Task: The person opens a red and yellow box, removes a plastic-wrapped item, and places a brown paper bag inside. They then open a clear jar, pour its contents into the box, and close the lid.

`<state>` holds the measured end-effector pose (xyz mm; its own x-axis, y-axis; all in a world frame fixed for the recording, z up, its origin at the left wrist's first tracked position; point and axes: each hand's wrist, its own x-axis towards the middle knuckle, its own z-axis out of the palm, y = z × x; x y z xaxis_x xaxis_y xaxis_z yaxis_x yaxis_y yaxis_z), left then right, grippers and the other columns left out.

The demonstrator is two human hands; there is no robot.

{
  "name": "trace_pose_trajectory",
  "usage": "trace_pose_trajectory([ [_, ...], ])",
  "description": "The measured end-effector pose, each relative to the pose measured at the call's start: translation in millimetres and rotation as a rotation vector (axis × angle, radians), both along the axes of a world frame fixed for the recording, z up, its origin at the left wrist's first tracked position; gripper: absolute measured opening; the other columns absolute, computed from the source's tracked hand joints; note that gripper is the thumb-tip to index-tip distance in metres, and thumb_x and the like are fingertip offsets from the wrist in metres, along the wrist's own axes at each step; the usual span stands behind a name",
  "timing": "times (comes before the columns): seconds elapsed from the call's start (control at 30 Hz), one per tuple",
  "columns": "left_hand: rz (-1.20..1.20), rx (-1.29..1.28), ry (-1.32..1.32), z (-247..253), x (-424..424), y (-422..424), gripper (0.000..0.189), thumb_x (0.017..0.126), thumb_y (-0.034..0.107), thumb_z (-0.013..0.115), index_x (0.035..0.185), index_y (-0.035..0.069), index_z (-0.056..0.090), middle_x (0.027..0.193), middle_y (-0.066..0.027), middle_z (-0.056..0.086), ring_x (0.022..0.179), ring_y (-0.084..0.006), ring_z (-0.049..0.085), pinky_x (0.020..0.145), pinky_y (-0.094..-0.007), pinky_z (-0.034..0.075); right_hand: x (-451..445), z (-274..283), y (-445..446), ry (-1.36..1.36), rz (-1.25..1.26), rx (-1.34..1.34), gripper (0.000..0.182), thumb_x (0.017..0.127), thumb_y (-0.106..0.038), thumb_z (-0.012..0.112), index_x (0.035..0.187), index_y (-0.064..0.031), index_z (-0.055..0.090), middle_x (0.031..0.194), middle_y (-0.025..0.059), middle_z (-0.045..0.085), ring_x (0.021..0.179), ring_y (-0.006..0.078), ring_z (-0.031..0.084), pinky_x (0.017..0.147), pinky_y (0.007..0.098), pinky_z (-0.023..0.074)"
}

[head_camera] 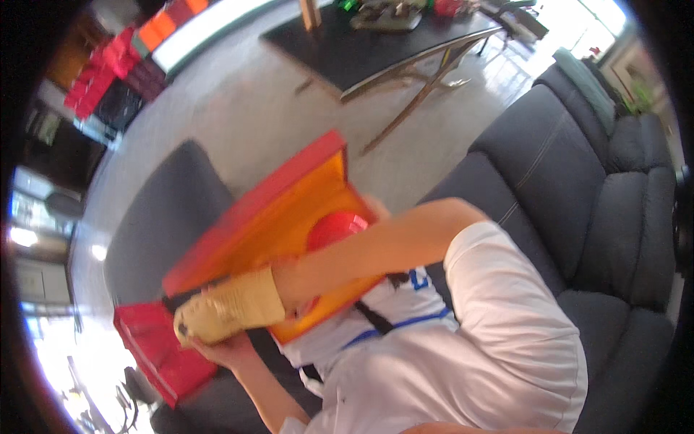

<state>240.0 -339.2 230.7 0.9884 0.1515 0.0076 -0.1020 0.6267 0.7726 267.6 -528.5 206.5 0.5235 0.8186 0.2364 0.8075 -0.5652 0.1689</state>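
Note:
My left hand grips the underside of a beige, glove-like item, which is blurred by motion. My right forearm crosses in front of me and ends at the cuff side of this item. The right hand itself is hidden there, so I cannot tell how its fingers lie. Across my lap, under that forearm, leans a shallow tray-like piece, red on the outside and orange within. Inside it sits a glossy, rounded red thing, partly covered by the forearm.
A folded red bag or case lies at the left on dark seating. Beyond is a grey cushioned seat; a dark sofa runs along the right. A black-topped table with angled legs carries several objects. Red and orange containers stand far left.

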Motion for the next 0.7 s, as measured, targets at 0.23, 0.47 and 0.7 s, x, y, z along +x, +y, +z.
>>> trace_pose_trajectory([
  [0.23,0.151,0.044,0.139,8,13,-10,0.069,0.089,0.055,0.063,0.14,0.011,0.048,0.138,-0.0112,0.055,0.129,-0.0329,0.052,0.109,-0.0538,0.042,12,40,-51,0.593,0.089,0.117,0.056,0.078,-0.039,0.067,0.125,-0.0087,0.059,0.126,0.0147,0.061,0.117,0.0332,0.058,0.101,0.0428,0.0475],
  [0.47,0.155,0.1,0.135,16,12,-6,0.07,0.09,0.06,0.059,0.141,0.013,0.046,0.139,-0.0104,0.053,0.131,-0.0317,0.05,0.11,-0.0536,0.039,9,49,-71,0.7,0.136,0.174,0.052,0.072,-0.031,0.078,0.117,-0.0061,0.068,0.117,0.0171,0.067,0.11,0.0371,0.062,0.096,0.0428,0.0505],
  [0.7,0.168,0.125,0.159,23,12,-8,0.07,0.092,0.061,0.054,0.142,0.012,0.045,0.14,-0.0116,0.052,0.132,-0.0328,0.048,0.111,-0.0547,0.037,1,50,-81,0.646,0.179,0.331,0.053,0.069,-0.028,0.083,0.115,-0.0054,0.069,0.115,0.0165,0.068,0.11,0.036,0.062,0.097,0.0426,0.0501],
])
